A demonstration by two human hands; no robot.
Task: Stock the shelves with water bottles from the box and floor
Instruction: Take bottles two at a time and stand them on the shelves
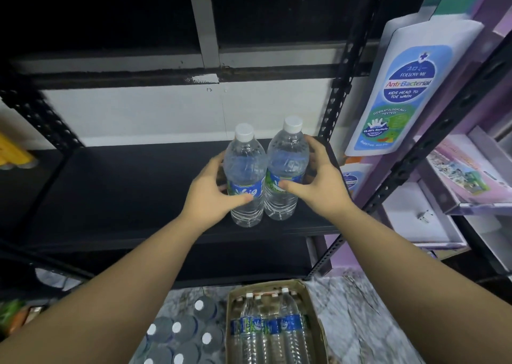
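Two clear water bottles with white caps and blue labels are seen upright on a black shelf [116, 186], side by side and touching. The left bottle [244, 181] is gripped by the left hand [209, 190], whose thumb is laid across the label while the fingers are wrapped round the far side. The right bottle [286, 170] is gripped by the right hand [318, 182], with the thumb pressed against the label and the fingers curled round the bottle's right flank. Both bottles are placed near the front edge of the shelf, towards its right end, close to the perforated black upright [336, 106].

On the marbled floor [357, 316] below, an open cardboard box [314, 316] is seen, in which several bottles of the same kind are laid on their sides with caps pointing towards the shelving. Just left of the box, a group of capped bottles [180, 333] is stood upright on the floor, viewed from above; their exact count cannot be told.

To the left of the held pair, the shelf surface is unoccupied as far as its left upright, and open room is also left behind the bottles up to the white back wall. To the right, a neighbouring rack is filled with purple cartons, and a large bottle-shaped display card [407, 86] marked "Anti-Bacterial" is fixed beside the upright.
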